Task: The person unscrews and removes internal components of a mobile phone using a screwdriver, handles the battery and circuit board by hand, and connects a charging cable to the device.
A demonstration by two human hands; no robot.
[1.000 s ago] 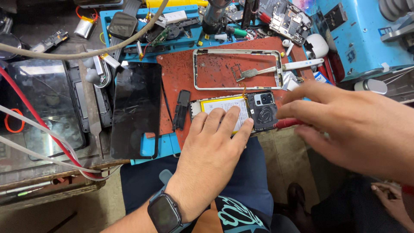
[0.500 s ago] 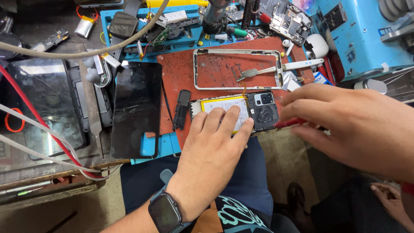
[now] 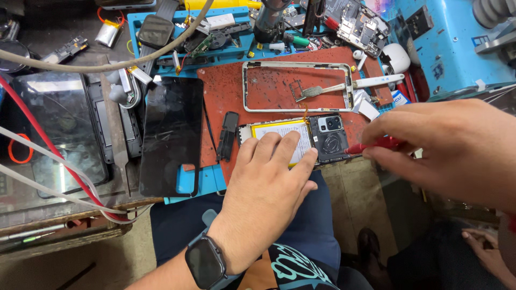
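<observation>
Underneath, a red mat [image 3: 226, 102] tops cluttered workbench [image 3: 64, 215].

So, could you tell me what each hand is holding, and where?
Right hand pinches a red-handled tool by its handle; left hand grips nothing, pressing flat on the opened phone.

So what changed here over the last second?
Hardly anything. The right hand stays closed on the red tool, tip at the opened phone. The left hand remains flat on it. The metal frame and black screen panel have not moved.
</observation>
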